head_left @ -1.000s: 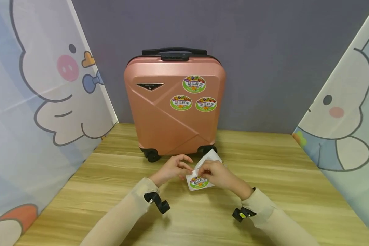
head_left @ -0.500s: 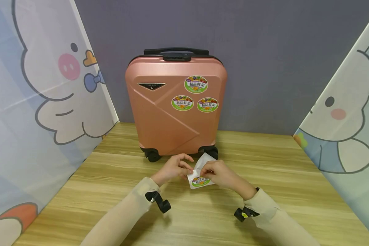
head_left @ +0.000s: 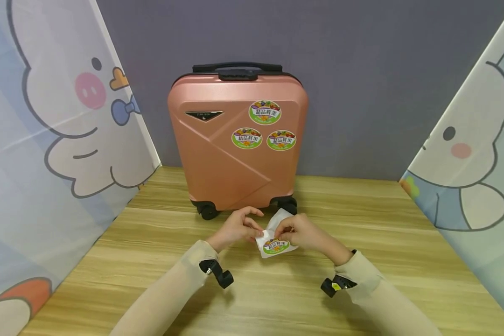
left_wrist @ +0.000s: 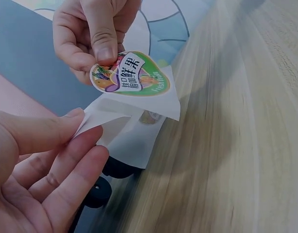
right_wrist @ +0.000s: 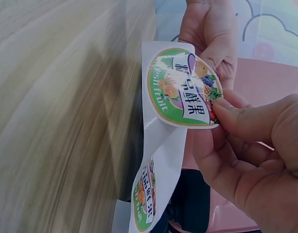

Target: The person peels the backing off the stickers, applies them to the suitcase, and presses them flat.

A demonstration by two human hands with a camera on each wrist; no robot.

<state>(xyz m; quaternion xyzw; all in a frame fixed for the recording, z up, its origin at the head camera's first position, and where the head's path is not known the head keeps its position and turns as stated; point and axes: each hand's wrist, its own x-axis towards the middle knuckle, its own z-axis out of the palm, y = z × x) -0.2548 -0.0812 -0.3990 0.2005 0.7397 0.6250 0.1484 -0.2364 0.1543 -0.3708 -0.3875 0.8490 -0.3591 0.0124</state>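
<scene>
In the head view, both hands are over the wooden table in front of an upright pink suitcase (head_left: 231, 179). My left hand (head_left: 234, 229) pinches the edge of a folded white backing paper (left_wrist: 134, 143) between thumb and index finger, its other fingers loosely extended. Between thumb and fingertips, my right hand (head_left: 304, 233) pinches the rim of an oval fruit sticker (right_wrist: 175, 92). That pinched rim stands off the backing, while the rest of the sticker overlaps the paper. A second fruit sticker (right_wrist: 146, 196) lies on the lower part of the sheet.
Three matching stickers, at top (head_left: 265, 112), left (head_left: 247, 138) and right (head_left: 281, 140), are on the suitcase's upper front. Its black wheels (head_left: 208, 211) stand on the table (head_left: 361, 270) just beyond the hands. Cartoon-print panels (head_left: 84, 140) flank the table; a grey wall (head_left: 353, 93) is behind.
My right hand has shifted slightly right with the pinched sticker rim, and more of the sticker's face shows beneath the fingers. The left hand keeps its pinch on the backing paper.
</scene>
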